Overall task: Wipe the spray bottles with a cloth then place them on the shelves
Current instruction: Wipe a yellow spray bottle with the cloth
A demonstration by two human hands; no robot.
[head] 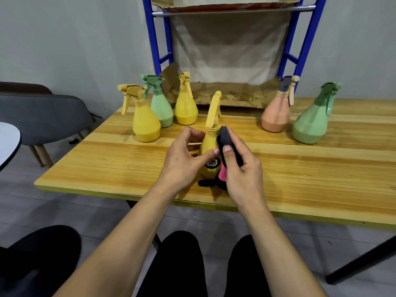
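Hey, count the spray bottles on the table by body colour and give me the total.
Yellow: 3
Green: 2
Peach: 1
Total: 6

Three bottles (162, 108) left on table (107, 163), two bottles (295, 116) right, shelf (227, 11) behind.

head-worn view, looking down, table (107, 159) close

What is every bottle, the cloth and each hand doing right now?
Held bottle: upright, being wiped.
Cloth: pressed on held bottle.
Left hand: gripping held bottle.
Right hand: holding cloth.
Other five bottles: standing on table, untouched.
Shelf: no bottles yet.
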